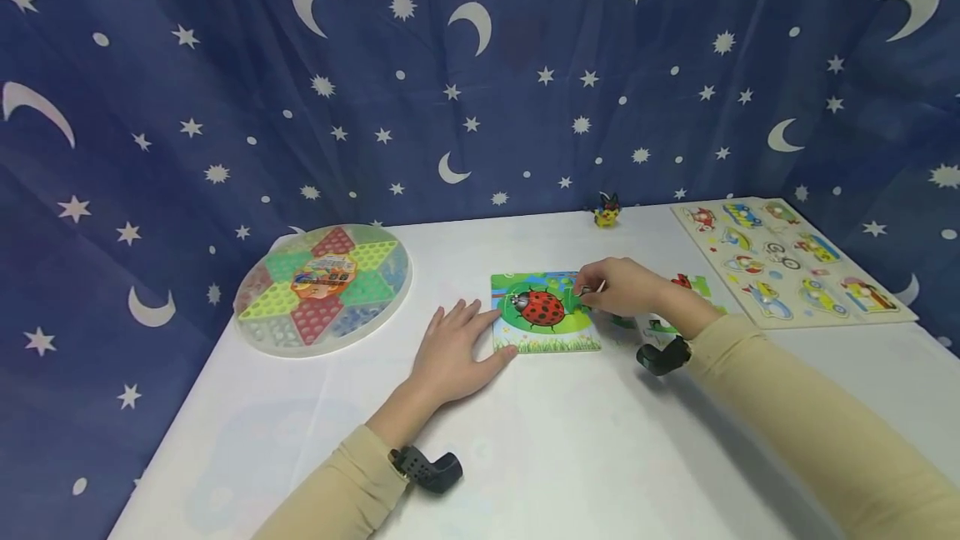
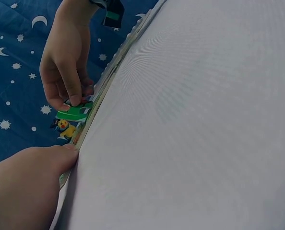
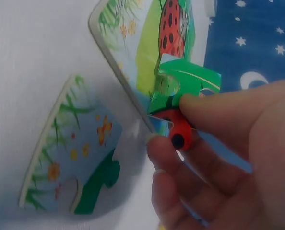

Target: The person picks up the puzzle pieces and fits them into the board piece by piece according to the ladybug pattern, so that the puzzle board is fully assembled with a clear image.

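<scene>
A ladybug jigsaw board (image 1: 546,345) lies flat on the white table, its picture showing a red spotted ladybug on green. My left hand (image 1: 452,355) rests at its left edge, fingers spread and thumb by the lower left corner. Over the right edge of the board, my right hand (image 1: 624,285) pinches a jigsaw piece (image 3: 196,76) between thumb and fingers. Green with a red, black-spotted part, the piece is tilted above the board in the right wrist view. Next to the board lies a loose jigsaw piece (image 3: 80,148) with grass and flowers.
More loose pieces (image 1: 701,284) lie partly behind my right forearm. A round star-patterned game board (image 1: 360,336) stands at the left. At the right is a wooden picture board (image 1: 780,319) of vehicles. A small yellow figurine (image 1: 606,213) stands near the starry blue curtain (image 1: 525,157).
</scene>
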Motion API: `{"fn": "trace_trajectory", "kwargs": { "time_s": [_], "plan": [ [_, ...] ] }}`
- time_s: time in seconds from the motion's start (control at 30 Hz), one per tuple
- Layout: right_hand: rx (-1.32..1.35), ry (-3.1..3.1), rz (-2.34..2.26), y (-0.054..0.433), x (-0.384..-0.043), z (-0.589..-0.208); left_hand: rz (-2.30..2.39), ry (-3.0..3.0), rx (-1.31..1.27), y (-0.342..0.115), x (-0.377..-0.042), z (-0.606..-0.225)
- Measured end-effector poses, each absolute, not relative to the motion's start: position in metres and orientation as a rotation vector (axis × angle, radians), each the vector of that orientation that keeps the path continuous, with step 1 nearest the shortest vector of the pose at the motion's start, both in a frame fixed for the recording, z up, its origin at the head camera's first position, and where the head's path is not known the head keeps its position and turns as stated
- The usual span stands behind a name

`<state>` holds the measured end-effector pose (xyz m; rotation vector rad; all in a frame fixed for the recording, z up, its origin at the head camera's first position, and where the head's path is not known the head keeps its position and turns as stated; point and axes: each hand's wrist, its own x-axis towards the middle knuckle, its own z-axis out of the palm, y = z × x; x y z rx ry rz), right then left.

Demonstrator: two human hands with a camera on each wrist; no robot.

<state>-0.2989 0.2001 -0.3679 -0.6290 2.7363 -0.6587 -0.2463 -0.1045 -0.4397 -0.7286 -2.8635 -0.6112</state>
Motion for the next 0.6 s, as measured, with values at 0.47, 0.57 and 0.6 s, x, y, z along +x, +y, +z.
{"fn": "trace_trajectory", "kwargs": {
  "time_s": [0.47,0.57,0.6],
  "plan": [
    [-0.606,2.803,-0.650,0.185,-0.302,-0.375,-0.610,-2.872,-0.723,-0.102,-0.244,-0.443],
    [-0.594,2.822,-0.666,0.181,-0.303,-0.377,-0.601,-2.867,-0.729,-0.103,-0.244,-0.440],
    [-0.597,2.828,-0.664,0.180,-0.303,-0.377,-0.600,-2.866,-0.731,-0.103,-0.245,-0.440]
  ]
}}
